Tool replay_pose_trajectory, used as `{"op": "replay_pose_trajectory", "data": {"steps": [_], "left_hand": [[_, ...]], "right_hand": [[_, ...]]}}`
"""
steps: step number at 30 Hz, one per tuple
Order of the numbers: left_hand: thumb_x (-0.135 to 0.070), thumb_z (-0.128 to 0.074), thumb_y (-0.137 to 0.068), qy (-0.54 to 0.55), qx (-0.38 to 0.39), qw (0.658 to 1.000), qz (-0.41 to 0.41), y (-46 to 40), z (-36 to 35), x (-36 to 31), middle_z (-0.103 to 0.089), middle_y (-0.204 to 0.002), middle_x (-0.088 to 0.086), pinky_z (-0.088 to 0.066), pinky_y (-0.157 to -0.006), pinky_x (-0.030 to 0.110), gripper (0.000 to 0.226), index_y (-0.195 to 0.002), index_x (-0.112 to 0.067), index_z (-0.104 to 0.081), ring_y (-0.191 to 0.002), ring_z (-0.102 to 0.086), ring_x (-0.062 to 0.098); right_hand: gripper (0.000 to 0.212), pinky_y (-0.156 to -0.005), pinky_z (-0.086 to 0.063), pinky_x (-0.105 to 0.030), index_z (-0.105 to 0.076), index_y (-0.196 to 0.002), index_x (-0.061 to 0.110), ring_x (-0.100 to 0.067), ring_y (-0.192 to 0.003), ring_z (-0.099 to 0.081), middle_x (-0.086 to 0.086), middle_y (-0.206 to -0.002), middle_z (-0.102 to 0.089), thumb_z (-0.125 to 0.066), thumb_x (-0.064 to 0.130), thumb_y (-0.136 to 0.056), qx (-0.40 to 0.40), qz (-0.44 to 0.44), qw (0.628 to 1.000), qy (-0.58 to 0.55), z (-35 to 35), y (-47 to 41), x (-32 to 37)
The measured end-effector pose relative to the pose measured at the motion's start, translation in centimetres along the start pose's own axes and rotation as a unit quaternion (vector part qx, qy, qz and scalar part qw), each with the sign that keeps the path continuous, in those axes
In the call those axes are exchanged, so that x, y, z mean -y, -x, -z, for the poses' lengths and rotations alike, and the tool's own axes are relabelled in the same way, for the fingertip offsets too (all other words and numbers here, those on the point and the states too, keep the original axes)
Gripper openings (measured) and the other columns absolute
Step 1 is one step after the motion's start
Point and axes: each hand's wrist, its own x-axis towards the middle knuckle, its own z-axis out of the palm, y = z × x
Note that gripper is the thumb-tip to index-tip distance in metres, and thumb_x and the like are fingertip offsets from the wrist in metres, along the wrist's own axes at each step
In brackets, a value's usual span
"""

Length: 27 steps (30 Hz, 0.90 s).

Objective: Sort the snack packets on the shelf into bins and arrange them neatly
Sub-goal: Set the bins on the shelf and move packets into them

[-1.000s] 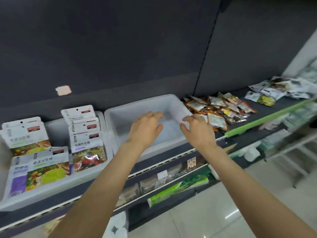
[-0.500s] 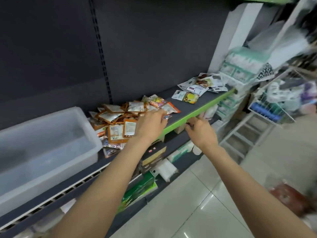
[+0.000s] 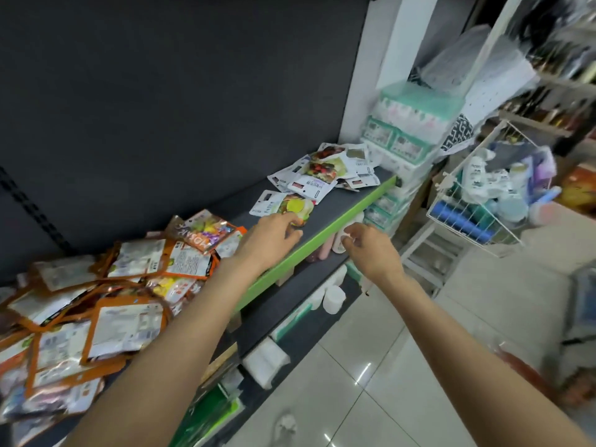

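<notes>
L hand (image 3: 272, 237) is out over the dark grey shelf w/ bright green front edge (image 3: 325, 240), fingers (image 3: 292, 234) curled down onto the near edge of a white snack packet w/ a yellow-green fruit picture (image 3: 285, 205); looks like they touch it, but can't tell if they actually pinch it. R hand (image 3: 371, 250) hangs just in front of the green edge, lower than the shelf top, fingers loosely bent, holding nothing.

Beyond the L fingers, further along the shelf, a loose heap of white fruit-print packets (image 3: 329, 172) lies overlapping, near the shelf's far end. Behind the L wrist, back toward the person, a big messy pile of orange-bordered foil packets (image 3: 106, 301) covers the shelf, w/ one colourful foil packet (image 3: 206, 232) on top, close to the L forearm.

Past the R fingers: stacked mint-green tissue packs (image 3: 412, 124) against the white pillar, and a white wire basket of toiletries (image 3: 483, 201) off to the side. Lower shelf below the R hand has white cups (image 3: 333, 298); glossy tiled floor (image 3: 403, 366) under.
</notes>
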Motion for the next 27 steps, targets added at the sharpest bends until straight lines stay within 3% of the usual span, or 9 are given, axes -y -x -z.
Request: {"op": "replay_pose_trajectory", "data": {"steps": [6, 9, 13, 18, 22, 27], "left_hand": [[-0.026, -0.053, -0.092, -0.001, 0.003, 0.999, 0.036, -9.5, -1.5, -0.3, -0.064, -0.107, 0.001, -0.049, -0.085, 0.038, 0.026, -0.117, -0.020, -0.061, -0.097, -0.059, 0.021], [-0.025, -0.052, -0.093, 0.007, -0.007, 0.997, 0.077, -13.1, -2.2, -0.2, -0.060, -0.099, -0.002, -0.050, -0.081, 0.036, 0.025, -0.116, -0.021, -0.062, -0.094, -0.059, 0.019], [-0.022, -0.052, -0.092, 0.044, -0.027, 0.990, 0.135, -18.1, -4.0, 0.9, -0.066, -0.108, 0.001, -0.050, -0.083, 0.033, 0.024, -0.112, -0.019, -0.064, -0.097, -0.061, 0.020], [-0.022, -0.056, -0.092, 0.070, -0.036, 0.972, 0.220, -23.1, -6.1, 2.4, -0.065, -0.114, 0.005, -0.044, -0.082, 0.026, 0.025, -0.115, -0.015, -0.062, -0.103, -0.060, 0.021], [-0.020, -0.060, -0.091, 0.063, -0.057, 0.955, 0.284, -24.2, -7.5, 4.5, -0.058, -0.122, 0.013, -0.041, -0.086, 0.028, 0.032, -0.121, -0.011, -0.059, -0.110, -0.055, 0.026], [-0.032, -0.069, -0.082, 0.056, -0.062, 0.928, 0.363, -22.9, -8.6, 7.5, -0.056, -0.129, 0.011, -0.044, -0.092, 0.030, 0.054, -0.131, -0.015, -0.054, -0.114, -0.053, 0.024]], "right_hand": [[0.030, -0.079, -0.044, -0.033, -0.058, -0.120, 0.010, -0.029, -0.103, -0.055, -0.011, -0.118, -0.055, -0.046, 0.026, -0.097, 0.015, 0.021, 1.000, 0.011, 1.0, -9.3, -3.0], [0.025, -0.074, -0.043, -0.033, -0.062, -0.104, 0.006, -0.029, -0.097, -0.055, -0.012, -0.107, -0.058, -0.046, 0.023, -0.096, 0.022, 0.040, 0.999, 0.023, 1.1, -13.8, -4.3], [0.023, -0.069, -0.043, -0.034, -0.061, -0.098, 0.005, -0.032, -0.094, -0.056, -0.009, -0.092, -0.054, -0.043, 0.020, -0.096, 0.055, 0.079, 0.995, 0.029, 0.7, -20.6, -5.6], [0.029, -0.083, -0.047, -0.039, -0.057, -0.119, 0.009, -0.034, -0.108, -0.051, -0.015, -0.110, -0.054, -0.045, 0.022, -0.096, 0.085, 0.125, 0.988, 0.030, -0.3, -28.5, -7.0], [0.038, -0.093, -0.045, -0.043, -0.047, -0.131, 0.009, -0.032, -0.119, -0.044, -0.015, -0.126, -0.050, -0.047, 0.025, -0.097, 0.115, 0.169, 0.978, 0.046, -2.0, -33.5, -6.8], [0.057, -0.103, -0.038, -0.040, -0.028, -0.145, 0.018, -0.026, -0.132, -0.032, -0.007, -0.145, -0.035, -0.054, 0.026, -0.094, 0.232, 0.301, 0.919, 0.105, -5.5, -35.7, -4.8]]}}
